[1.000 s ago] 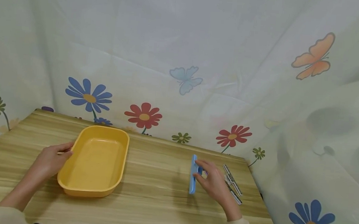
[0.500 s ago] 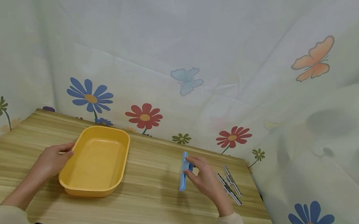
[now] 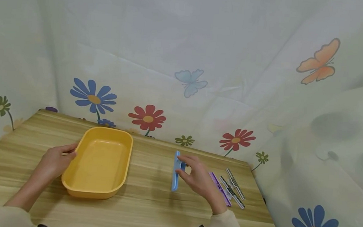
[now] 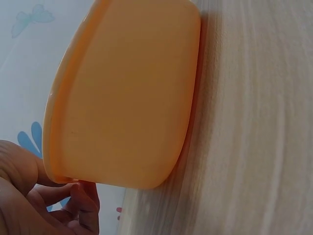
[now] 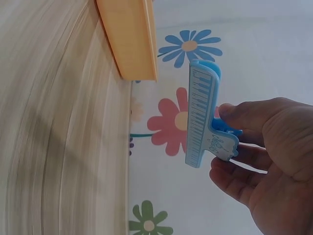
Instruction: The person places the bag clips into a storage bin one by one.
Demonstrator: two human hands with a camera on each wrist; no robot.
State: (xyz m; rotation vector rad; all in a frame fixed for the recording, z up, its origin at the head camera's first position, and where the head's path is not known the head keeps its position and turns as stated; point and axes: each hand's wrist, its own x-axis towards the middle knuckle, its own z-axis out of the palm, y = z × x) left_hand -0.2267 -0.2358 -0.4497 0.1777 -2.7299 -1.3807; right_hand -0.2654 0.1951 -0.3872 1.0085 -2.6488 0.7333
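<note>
My right hand (image 3: 197, 176) holds a light blue clip (image 5: 200, 115) by its handle end, above the table. Piano keys and lettering are printed on the clip's long bar, which stands roughly lengthwise in the head view. At the left, my left hand (image 3: 55, 161) pinches the rim of a yellow plastic basin (image 4: 122, 98), with the thumb over the edge and fingers beneath it. Nothing lies inside the basin. Three more clips rest to the right of my right hand: a purple clip (image 3: 219, 189), a black-and-white clip (image 3: 232, 192) and another black-and-white clip (image 3: 235, 183).
The wood-grain table (image 3: 149, 209) ends at the back and right against a pale curtain (image 3: 149, 37) printed with flowers and butterflies. A small purple object (image 3: 51, 109) shows at the table's far left corner.
My right hand has carried the blue clip leftward, toward the basin, and the purple clip it was covering now shows. The left hand keeps its hold on the basin.
</note>
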